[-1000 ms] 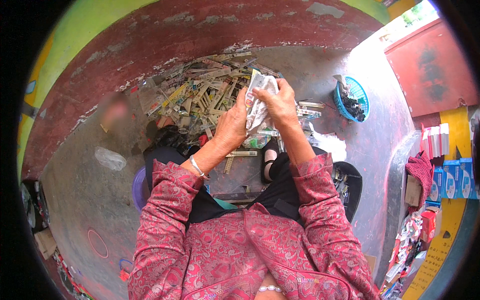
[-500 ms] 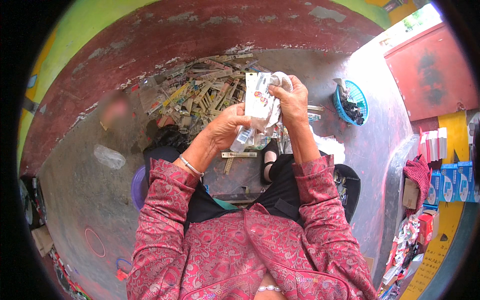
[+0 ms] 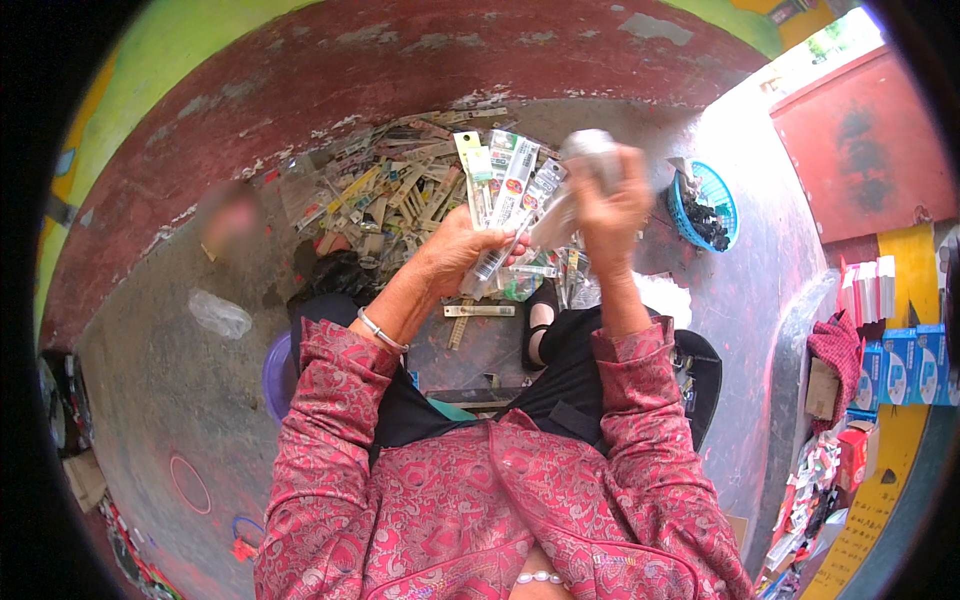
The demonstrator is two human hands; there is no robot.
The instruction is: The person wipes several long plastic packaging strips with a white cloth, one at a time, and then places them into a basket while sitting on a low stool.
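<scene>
My left hand [image 3: 455, 250] grips a fanned bunch of long narrow packets [image 3: 505, 185] in clear wrappers with green and white cards. My right hand [image 3: 612, 205] is raised beside it, closed on a crumpled clear plastic wrapper [image 3: 590, 150] that trails down toward the bunch. Both hands hover above a heap of similar packets [image 3: 385, 190] on the concrete floor by the dark red wall. A metal bangle [image 3: 378, 330] sits on my left wrist. My sleeves are patterned red.
A blue plastic basket [image 3: 712, 205] with dark pieces stands at the right. A purple stool edge [image 3: 272, 375] shows under my left side. A clear plastic bag [image 3: 220, 315] lies on the floor at left. Blue, white and red boxes [image 3: 895, 365] are stacked far right.
Both hands have risen and spread apart. The left now holds the packets fanned out, and the right has pulled the clear wrapper up and away to the right.
</scene>
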